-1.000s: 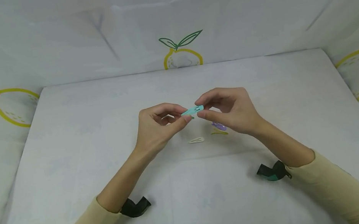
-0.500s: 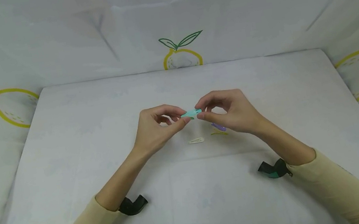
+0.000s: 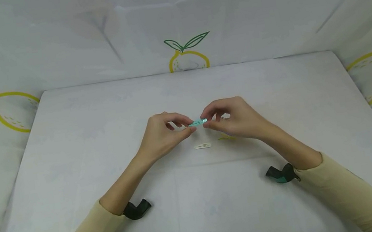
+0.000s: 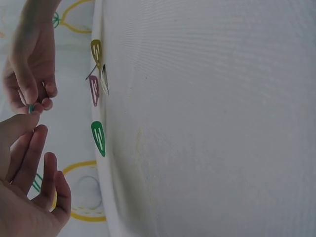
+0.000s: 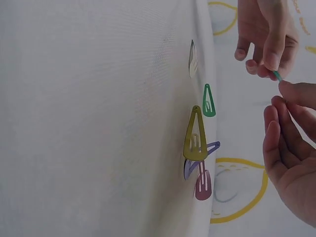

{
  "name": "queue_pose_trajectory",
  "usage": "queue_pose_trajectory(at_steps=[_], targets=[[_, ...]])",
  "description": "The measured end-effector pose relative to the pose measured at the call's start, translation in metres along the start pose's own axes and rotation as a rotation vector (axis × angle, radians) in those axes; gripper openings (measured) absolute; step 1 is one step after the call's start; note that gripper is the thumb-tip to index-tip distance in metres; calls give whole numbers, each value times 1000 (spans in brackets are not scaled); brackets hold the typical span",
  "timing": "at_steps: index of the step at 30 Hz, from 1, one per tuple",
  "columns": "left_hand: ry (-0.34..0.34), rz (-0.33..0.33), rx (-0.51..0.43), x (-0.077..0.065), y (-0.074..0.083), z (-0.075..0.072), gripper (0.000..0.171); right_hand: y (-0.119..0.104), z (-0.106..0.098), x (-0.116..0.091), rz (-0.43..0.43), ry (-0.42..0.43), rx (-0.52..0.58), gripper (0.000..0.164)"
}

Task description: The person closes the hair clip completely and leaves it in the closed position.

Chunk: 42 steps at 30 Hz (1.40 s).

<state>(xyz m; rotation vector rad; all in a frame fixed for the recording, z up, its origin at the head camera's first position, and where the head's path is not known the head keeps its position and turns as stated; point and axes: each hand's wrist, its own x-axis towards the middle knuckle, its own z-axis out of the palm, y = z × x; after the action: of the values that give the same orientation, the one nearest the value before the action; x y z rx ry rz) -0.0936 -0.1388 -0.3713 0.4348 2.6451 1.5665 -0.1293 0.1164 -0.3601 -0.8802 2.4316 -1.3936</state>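
Note:
A teal snap hair clip (image 3: 198, 122) is held up above the table, level between both hands. My left hand (image 3: 163, 135) pinches its narrow left end between thumb and index finger. At the wider right end, my right hand (image 3: 235, 120) pinches it with thumb and index finger. From the left wrist view, only a small teal bit of the clip (image 4: 31, 108) shows between the fingertips. The other fingers of the left hand (image 4: 34, 180) are loosely bent. In the right wrist view the clip (image 5: 277, 75) appears as a thin edge.
Below the hands lie a cream hair clip (image 3: 203, 146) and a mustard-yellow one (image 3: 226, 137). The wrist views also show a green clip (image 5: 209, 101), a dark pink clip (image 5: 203, 186) and a purple clip (image 5: 213, 146) overlapping the yellow one. A white cloth (image 3: 207, 209) covers the table.
Both hands, with the teal clip between them, have come slightly lower in the head view, towards the person. The purple clip is now hidden behind the right hand there.

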Motion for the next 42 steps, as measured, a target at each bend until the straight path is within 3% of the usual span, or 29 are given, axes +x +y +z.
queue_pose_trajectory(at_steps=[6,21,33,42], targets=[[-35,-14,74,2,-5,2,4,2,5,3,-7,-25,-75,14],[-86,-50,116,1,-14,8,5,7,13,5,-13,-95,-252,15],[-144,-115,263,0,-7,13,8,8,16,6,-8,-155,-307,13],[-171,-163,283,1,-5,17,7,3,20,9,20,-220,-390,13]])
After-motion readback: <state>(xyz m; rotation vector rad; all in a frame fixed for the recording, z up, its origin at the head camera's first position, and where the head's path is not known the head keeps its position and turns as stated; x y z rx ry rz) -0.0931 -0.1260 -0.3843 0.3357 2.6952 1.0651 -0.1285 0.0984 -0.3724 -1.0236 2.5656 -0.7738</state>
